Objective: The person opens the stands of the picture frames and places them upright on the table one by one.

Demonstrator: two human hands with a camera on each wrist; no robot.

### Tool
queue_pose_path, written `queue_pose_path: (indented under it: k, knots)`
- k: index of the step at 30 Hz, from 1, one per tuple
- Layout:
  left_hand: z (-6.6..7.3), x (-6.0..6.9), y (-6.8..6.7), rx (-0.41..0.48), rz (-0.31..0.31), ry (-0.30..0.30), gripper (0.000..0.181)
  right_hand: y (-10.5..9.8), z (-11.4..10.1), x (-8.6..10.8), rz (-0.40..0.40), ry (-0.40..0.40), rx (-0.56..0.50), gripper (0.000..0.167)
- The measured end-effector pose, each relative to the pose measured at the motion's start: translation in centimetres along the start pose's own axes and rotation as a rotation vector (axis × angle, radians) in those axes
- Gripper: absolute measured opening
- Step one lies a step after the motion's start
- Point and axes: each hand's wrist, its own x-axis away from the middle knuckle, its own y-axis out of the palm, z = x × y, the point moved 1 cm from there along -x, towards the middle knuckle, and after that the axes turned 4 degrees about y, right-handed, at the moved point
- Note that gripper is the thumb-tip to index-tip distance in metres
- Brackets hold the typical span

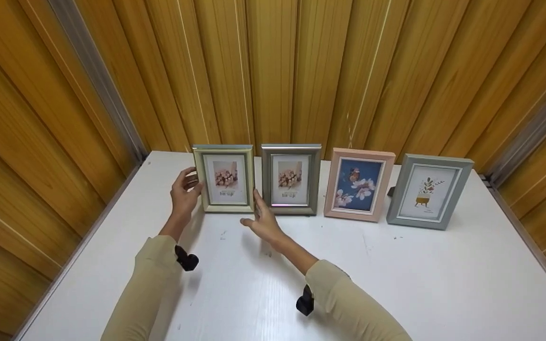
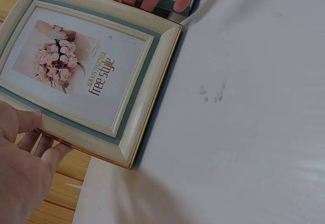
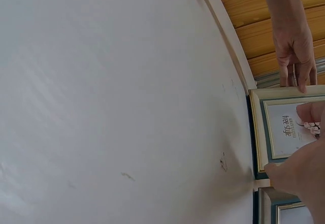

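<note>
A cream photo frame (image 1: 227, 209) with a flower picture stands upright at the left end of a row on the white table. My left hand (image 1: 186, 197) holds its left side; in the left wrist view the thumb (image 2: 28, 120) lies at the front edge, with the other fingers along the side. My right hand (image 1: 267, 225) touches the opposite side with its fingers extended into the gap, thumb spread out in front. Close to that hand stands a grey-brown photo frame (image 1: 291, 209) with a matching picture. The cream frame's back is hidden.
Further right stand a pink photo frame (image 1: 352, 216) with a blossom picture and a grey-green photo frame (image 1: 417, 222) with a plant picture. Yellow wood-look panels (image 1: 273, 71) rise behind the white table (image 1: 235, 293). Black wrist cameras hang below both sleeves.
</note>
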Motion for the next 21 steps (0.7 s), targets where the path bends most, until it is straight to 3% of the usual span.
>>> queue_pose_path:
  k: [10,17,21]
  knots:
    - [-0.3,1.1,-1.3,-0.118,0.067,-0.037,0.044,1.9,1.2,0.0,-0.045,-0.025,-0.007,0.092]
    - [-0.1,1.1,-0.6,-0.133,0.094,0.006,0.041,0.9,0.8,0.1,-0.05,0.001,0.035,0.089]
    - [0.1,1.3,-0.2,-0.156,0.117,0.028,0.042,-0.6,0.4,1.0,-0.061,0.024,0.099,0.079]
